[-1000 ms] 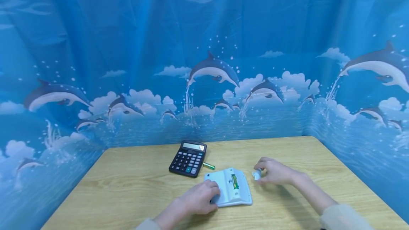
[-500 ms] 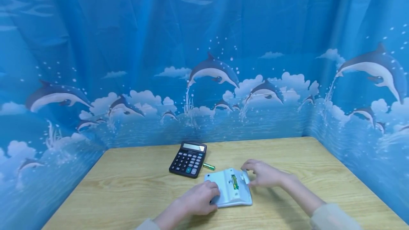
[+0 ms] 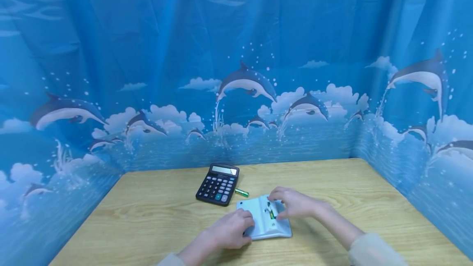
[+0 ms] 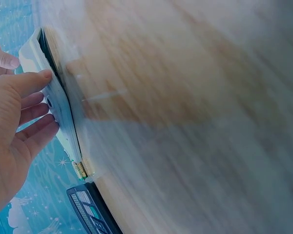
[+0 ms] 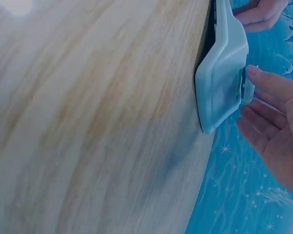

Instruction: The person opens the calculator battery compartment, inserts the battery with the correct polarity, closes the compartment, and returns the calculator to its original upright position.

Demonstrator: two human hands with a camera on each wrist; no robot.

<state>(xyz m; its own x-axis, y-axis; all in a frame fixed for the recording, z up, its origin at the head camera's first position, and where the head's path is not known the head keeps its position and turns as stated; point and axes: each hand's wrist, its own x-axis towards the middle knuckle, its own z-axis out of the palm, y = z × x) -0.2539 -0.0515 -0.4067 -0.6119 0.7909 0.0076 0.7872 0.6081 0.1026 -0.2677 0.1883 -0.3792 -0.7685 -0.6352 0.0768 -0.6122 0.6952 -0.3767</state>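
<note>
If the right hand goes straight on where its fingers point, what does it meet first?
The right hand would likely meet the battery slot in the white device, just ahead and below; whether it touches there is unclear.

Blk calculator point(image 3: 217, 184) face up near far edge of wood-grain table point(image 3: 151, 212), screen end farthest. Blue curtain point(image 3: 177, 36) w/ dolphin-&-cloud print behind & along L & R sides.
</note>
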